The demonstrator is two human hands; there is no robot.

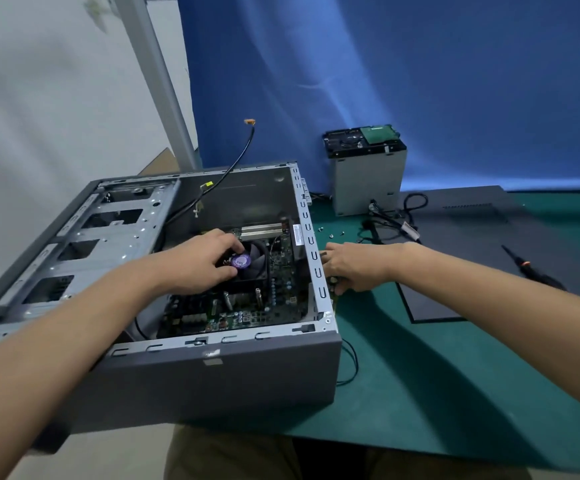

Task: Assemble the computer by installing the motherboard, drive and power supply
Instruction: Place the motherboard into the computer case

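A grey computer case lies on its side with the open face up. Inside it sits the green motherboard with a black cooler fan that bears a purple round label. My left hand grips the fan from the left, fingers curled round its rim. Outside the case's right wall, my right hand touches the back panel at the port openings, fingers bent. A drive sits in a grey metal cage standing at the back of the mat. The power supply cannot be made out.
A green mat covers the table. The dark side panel lies flat at the right, with a black screwdriver on it. Loose screws and black cables lie near the cage. A black cable with an orange plug rises from the case.
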